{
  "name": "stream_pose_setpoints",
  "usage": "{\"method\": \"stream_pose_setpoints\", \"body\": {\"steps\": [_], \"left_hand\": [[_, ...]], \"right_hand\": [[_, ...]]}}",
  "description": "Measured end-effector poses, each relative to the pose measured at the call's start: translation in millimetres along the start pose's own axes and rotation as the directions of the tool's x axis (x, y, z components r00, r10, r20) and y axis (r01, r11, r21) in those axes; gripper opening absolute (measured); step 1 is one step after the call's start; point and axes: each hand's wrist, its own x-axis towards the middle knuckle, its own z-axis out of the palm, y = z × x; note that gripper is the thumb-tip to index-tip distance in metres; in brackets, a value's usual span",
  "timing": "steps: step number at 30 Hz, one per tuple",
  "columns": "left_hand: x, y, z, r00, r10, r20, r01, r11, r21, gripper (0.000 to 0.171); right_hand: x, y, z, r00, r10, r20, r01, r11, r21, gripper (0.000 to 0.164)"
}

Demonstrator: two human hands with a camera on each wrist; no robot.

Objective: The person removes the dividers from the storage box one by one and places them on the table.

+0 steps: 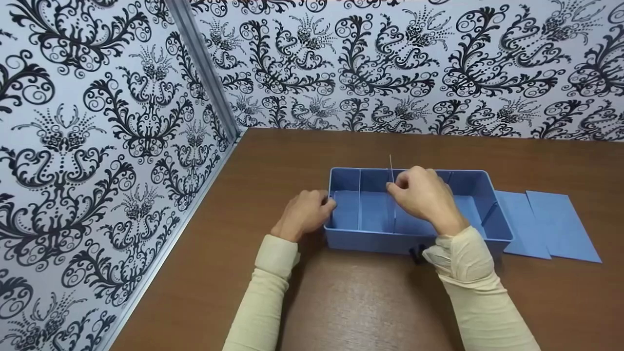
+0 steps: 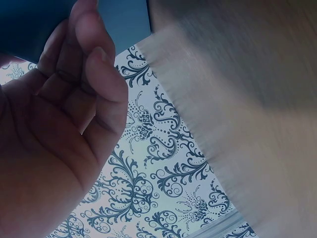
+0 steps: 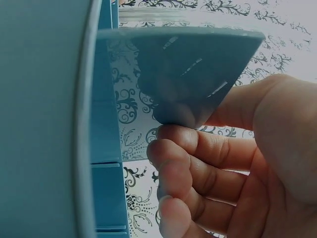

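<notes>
A blue open-topped box (image 1: 370,240) stands on the table. My left hand (image 1: 306,210) grips its left end wall, with the thumb over the rim; in the left wrist view the fingers (image 2: 106,79) curl up against the blue wall. Between thumb and fingers my right hand (image 1: 424,195) pinches a thin divider panel (image 1: 391,168) inside the box, its far corner rising above the back rim. The divider (image 3: 198,69) looks like a smooth translucent sheet in the right wrist view. Left of it, another divider (image 1: 360,200) stands upright across the box.
Two flat blue panels (image 1: 565,224) lie overlapping on the brown table (image 1: 273,161), right of the box. Patterned wall panels rise behind and at the left, joined by a metal post (image 1: 207,63). A small black item (image 1: 418,254) shows by the right sleeve.
</notes>
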Motion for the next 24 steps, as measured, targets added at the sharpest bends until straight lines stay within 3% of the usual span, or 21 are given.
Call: {"method": "stream_pose_setpoints", "body": {"steps": [13, 24], "left_hand": [[0.9, -1.3, 0.5, 0.999, 0.033, -0.025, -0.033, 0.999, 0.031, 0.026], [0.9, -0.6, 0.2, 1.0, 0.021, -0.016, -0.021, 0.999, 0.027, 0.026]], "right_hand": [[-1.3, -1.6, -2.0, 0.999, -0.008, -0.031, 0.008, 1.0, 0.007, 0.033], [-1.5, -1.8, -3.4, 0.999, -0.012, -0.035, 0.012, 1.0, 0.015, 0.034]]}}
